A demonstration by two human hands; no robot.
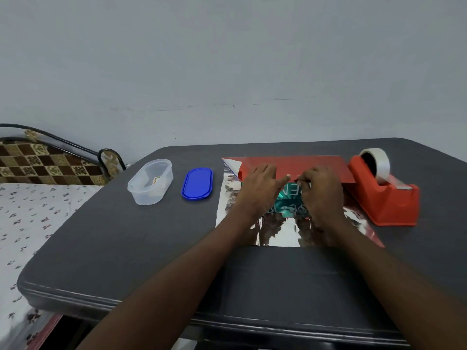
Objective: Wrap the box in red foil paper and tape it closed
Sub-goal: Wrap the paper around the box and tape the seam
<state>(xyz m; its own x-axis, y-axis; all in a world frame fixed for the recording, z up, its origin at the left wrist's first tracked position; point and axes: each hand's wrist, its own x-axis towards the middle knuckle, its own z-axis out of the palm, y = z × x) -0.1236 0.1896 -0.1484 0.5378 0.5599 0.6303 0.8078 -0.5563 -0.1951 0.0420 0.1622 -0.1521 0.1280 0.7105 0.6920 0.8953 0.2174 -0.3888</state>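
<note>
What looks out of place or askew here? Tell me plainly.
Little stands out. The red foil paper has its far left corner turned over, silver side up. The blue lid lies beside the clear container, not on it.

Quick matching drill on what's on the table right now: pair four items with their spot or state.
Things:
1. tape dispenser
2. blue lid
3. clear tub
4. red foil paper

Places or states:
A. open, farthest left on the table
B. lying flat between the tub and the foil
C. far flap folded over the box, under both hands
D. at the right edge of the foil, holding a tape roll

Pairs: 1-D, 2-B, 3-A, 4-C
</note>
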